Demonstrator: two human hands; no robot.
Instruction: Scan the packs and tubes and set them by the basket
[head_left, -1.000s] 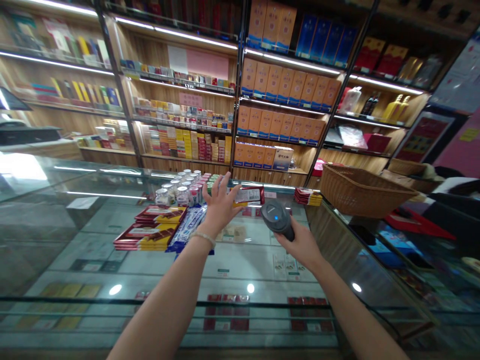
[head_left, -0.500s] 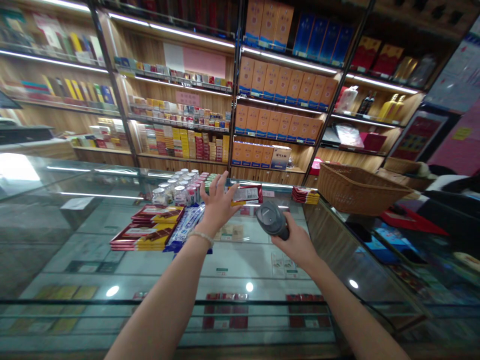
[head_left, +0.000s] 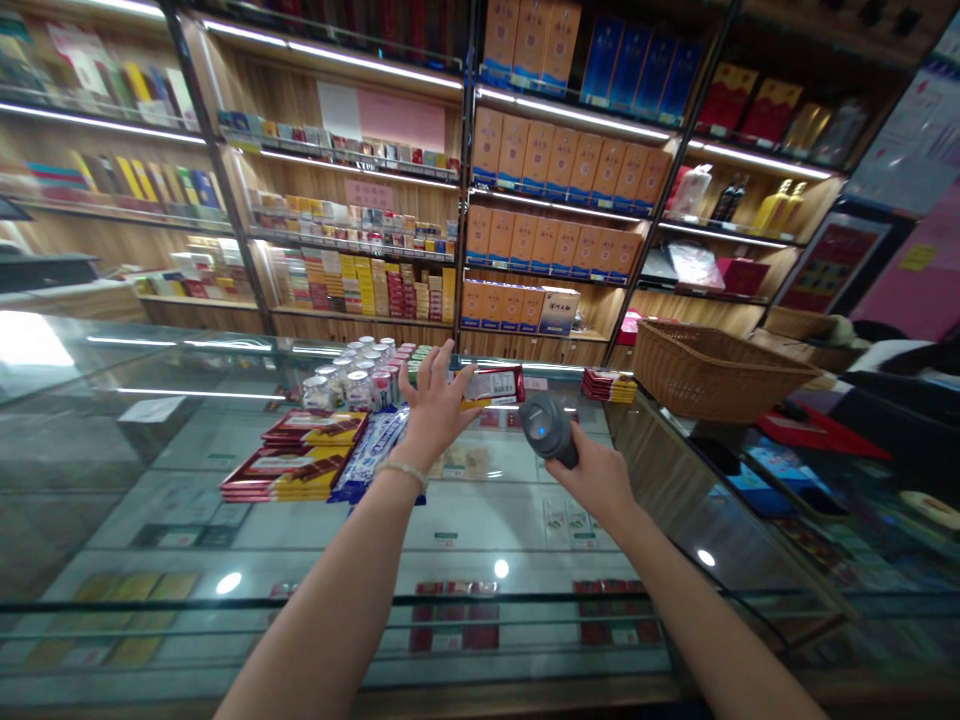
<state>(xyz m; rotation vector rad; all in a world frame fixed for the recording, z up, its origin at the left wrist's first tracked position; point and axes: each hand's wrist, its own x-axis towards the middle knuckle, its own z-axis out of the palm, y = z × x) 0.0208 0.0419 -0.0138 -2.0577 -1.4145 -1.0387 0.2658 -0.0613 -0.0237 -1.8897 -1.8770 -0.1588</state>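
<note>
My left hand (head_left: 436, 412), with a beaded bracelet at its wrist, reaches over the counter with spread fingers. Its thumb and forefinger are at a red wrapped chocolate bar (head_left: 496, 384), barcode side up; part of the bar is hidden behind the fingers. My right hand (head_left: 596, 478) is wrapped round the handle of a dark grey barcode scanner (head_left: 546, 425), just right of and nearer than the bar. Blue-and-white packets (head_left: 367, 462) lie by my left wrist. Left of them are stacked red-and-yellow chocolate bars (head_left: 292, 470).
Several white-lidded jars (head_left: 360, 372) stand behind the packets on the glass counter (head_left: 300, 560). More chocolate bars (head_left: 609, 385) are stacked at the far right, near a wicker basket (head_left: 712, 370). Stocked shelves (head_left: 555, 200) line the back wall.
The scanner has turned and shifted slightly right, and a blue light now shows on it. My left hand and the chocolate bar have hardly moved. The view has shifted slightly.
</note>
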